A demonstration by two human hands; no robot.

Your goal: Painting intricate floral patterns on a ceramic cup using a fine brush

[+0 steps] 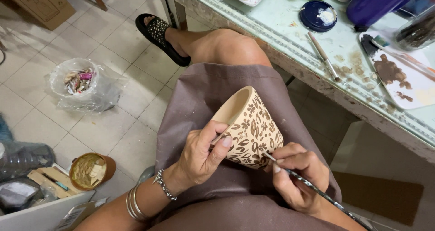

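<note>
My left hand (pixel 201 154) grips the leaf-patterned clay pot (pixel 249 129) tilted at frame centre, steadying it; my right hand (pixel 297 179) pinches a fine paintbrush (pixel 317 191) against its base.

Landmark: cup (pixel 251 129), tan, brown flower and leaf pattern, tilted over the lap, mouth facing up-left. Left hand (pixel 201 154) grips the cup's left side, thumb on the patterned wall, fingers inside the rim. Right hand (pixel 297 174) just right of and below the cup, pinching a thin brush (pixel 317 190) whose tip touches the cup's lower right edge. Table (pixel 290 45) up and right of the cup. Plastic bag (pixel 84 86) of scraps on the floor well left of the cup.
</note>
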